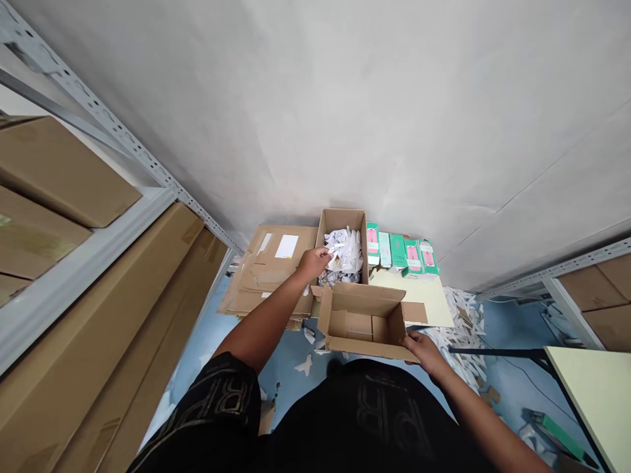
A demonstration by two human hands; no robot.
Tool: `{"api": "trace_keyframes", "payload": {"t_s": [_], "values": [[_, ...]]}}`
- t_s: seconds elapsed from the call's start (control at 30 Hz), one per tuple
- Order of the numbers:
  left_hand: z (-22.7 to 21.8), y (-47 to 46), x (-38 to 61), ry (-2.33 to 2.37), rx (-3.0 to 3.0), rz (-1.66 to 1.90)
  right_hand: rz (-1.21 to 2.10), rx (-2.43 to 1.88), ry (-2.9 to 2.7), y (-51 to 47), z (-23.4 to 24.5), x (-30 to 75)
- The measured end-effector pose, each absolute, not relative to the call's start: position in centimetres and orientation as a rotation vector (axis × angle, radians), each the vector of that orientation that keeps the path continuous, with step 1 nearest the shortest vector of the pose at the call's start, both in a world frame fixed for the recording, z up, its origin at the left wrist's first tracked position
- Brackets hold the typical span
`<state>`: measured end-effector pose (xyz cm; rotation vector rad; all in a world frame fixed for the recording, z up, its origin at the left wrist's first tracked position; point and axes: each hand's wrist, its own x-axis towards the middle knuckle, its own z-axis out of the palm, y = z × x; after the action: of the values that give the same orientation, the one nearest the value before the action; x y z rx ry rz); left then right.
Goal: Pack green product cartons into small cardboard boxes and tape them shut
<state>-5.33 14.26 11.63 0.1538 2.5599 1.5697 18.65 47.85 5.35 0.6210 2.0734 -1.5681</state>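
My right hand point(422, 349) grips the near right corner of an open cardboard box point(367, 346), its thumb on the rim. That box is tilted toward me, its flaps are spread, and bare cardboard shows inside. Just beyond stands a taller carton point(344, 215), filled with crumpled white paper scraps point(351, 253). My left hand point(315, 263) reaches over this carton's left wall, with fingers closed on some of the paper. Part of what the fingers pinch is hidden.
Flattened cardboard point(246, 289) is stacked at left. Several green-and-pink product boxes point(398, 251) stand right of the carton on a cream tabletop point(436, 299). Paper scraps point(461, 322) litter the blue floor. Shelving with large cartons point(103, 309) lines the left; another table point(596, 394) juts in at right.
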Motion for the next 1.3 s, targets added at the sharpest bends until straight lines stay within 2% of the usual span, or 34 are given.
{"api": "trace_keyframes", "payload": {"t_s": [0.13,0.4,0.53,0.67,0.77,0.87,1.0,1.3], "values": [[12.8,13.9,-4.4,2.526,0.274,1.756,-1.556,0.643,2.074,47.4,5.9,18.2],[16.3,13.6,-1.8,2.694,0.548,1.650,-1.502,0.630,2.145,46.5,6.7,17.6],[17.2,13.4,1.5,2.780,0.995,1.386,-1.478,0.636,2.222,46.5,7.1,17.6],[15.8,13.8,4.2,2.666,1.487,1.051,-1.460,0.640,2.277,46.5,7.2,18.0],[14.4,14.2,5.0,2.584,1.586,0.732,-1.460,0.634,2.289,46.5,7.1,18.4],[13.7,14.5,5.2,2.476,1.580,0.588,-1.469,0.640,2.300,46.5,7.1,18.9],[13.8,14.8,5.1,2.478,1.534,0.693,-1.459,0.701,2.316,47.4,7.8,20.0],[13.0,20.7,7.2,2.742,1.103,1.211,-1.634,0.931,2.267,54.4,9.1,25.9]]}}
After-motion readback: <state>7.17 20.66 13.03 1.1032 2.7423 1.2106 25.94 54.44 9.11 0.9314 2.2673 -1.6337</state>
